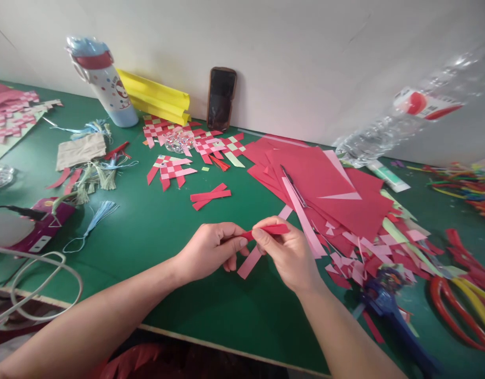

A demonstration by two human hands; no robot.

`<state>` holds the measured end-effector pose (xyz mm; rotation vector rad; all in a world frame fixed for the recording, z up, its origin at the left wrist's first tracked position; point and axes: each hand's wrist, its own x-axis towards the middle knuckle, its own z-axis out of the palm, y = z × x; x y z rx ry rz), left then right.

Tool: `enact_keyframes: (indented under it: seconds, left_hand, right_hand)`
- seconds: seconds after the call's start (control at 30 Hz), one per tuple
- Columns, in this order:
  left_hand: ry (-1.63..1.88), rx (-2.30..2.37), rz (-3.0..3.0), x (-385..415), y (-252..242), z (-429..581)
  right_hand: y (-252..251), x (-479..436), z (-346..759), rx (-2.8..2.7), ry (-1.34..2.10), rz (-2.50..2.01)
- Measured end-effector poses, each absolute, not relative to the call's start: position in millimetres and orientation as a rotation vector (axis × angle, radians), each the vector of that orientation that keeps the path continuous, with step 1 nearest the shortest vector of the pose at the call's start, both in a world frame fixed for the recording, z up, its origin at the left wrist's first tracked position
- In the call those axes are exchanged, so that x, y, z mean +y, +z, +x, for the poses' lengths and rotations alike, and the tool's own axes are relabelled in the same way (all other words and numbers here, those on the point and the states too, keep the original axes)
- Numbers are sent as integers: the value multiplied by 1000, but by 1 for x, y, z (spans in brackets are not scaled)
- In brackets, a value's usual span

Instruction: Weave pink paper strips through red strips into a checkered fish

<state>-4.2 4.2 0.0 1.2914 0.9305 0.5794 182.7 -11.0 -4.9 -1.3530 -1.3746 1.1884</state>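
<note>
Between my two hands is a red paper strip [277,229]. My left hand [213,247] pinches its left end with thumb and fingers. The thumb and fingers of my right hand [285,252] grip it further right, and its right end sticks out past them. A pink paper strip [250,262] lies slanted under my hands, partly hidden by my right hand; whether I touch it I cannot tell. Beyond my hands, two red strips [211,196] lie crossed on the green table [155,284]. Woven red-and-pink paper fish shapes [171,169] lie further back.
Red paper sheets [317,184] with a pen [293,185] on top lie right of centre, beside paper scraps [356,263]. Scissors [459,316] and a blue-handled tool [396,316] are front right. A phone [221,99] and a flask [104,84] stand at the wall; tassels [102,210] lie left.
</note>
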Motion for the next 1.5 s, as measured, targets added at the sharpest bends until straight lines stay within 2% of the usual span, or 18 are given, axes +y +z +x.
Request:
enact_keyframes:
  seconds: [0.3,0.93,1.5]
  left_hand:
    - [655,940,1212,5,-2,-3]
    - [708,935,1132,5,-3,-2]
    - [689,923,1123,5,-3,-4]
  right_hand:
    - [-11,-6,190,-1199,1162,-1236]
    - [-8,-13,181,-1247,1251,-1266]
    - [-10,-5,193,-1139,1131,-1272]
